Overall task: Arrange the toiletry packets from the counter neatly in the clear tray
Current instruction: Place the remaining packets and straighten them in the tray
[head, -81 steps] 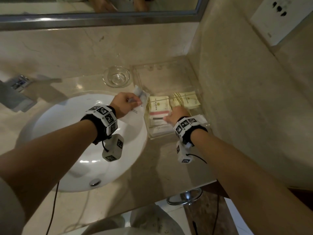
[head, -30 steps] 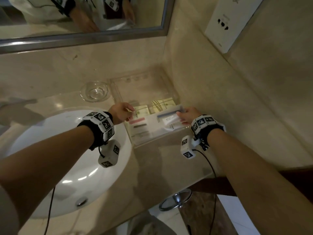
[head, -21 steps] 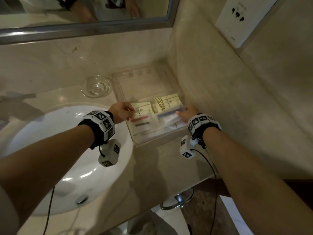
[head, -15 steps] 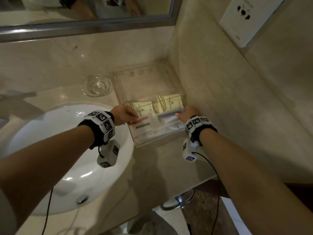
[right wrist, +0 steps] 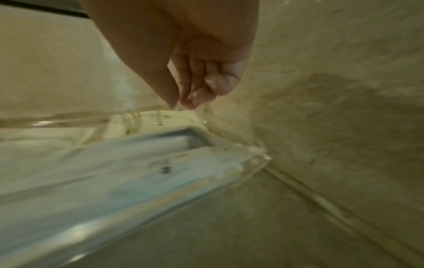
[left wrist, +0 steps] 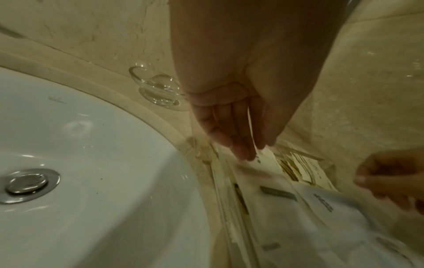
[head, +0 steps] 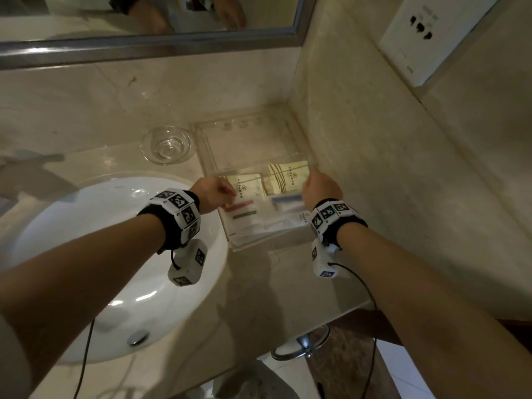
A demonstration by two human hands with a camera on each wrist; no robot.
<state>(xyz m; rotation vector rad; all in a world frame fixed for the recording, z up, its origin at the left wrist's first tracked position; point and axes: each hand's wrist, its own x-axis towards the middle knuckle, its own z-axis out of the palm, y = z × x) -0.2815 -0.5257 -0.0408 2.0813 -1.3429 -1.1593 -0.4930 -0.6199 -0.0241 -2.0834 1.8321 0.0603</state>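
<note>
The tray [head: 253, 139] sits in the counter's corner against the right wall, and the packets already lie in its near half: two cream packets [head: 288, 175] side by side at the far edge of the group, and below them, toward the person, white packets, one with a red stripe [head: 239, 203] and one with a blue band [head: 288, 198]. The left hand [head: 211, 191] is at the tray's left rim, its fingers [left wrist: 231, 143] straight and close together, tips touching the top edge of the left cream packet or the white one beside it; it grips nothing, only nudges. The right hand [head: 319, 188] is at the tray's right side near the wall, fingers [right wrist: 195, 90] bunched with thumb against fingertips just above the right cream packet; whether they pinch its corner or the tray's rim cannot be told from the blurred wrist view. From both hands the packets lie inward, between them, and slightly toward the person. The white packets run with their long axis across the tray, left to right, so each hand stands at one end of them. I judge the step to be squaring the stack: the hands need to press inward along that axis, the left being nearer the red-striped packet, the right nearer the blue-banded one. No packet shows loose on the counter [head: 282, 283], so the task looks nearly done.
</note>
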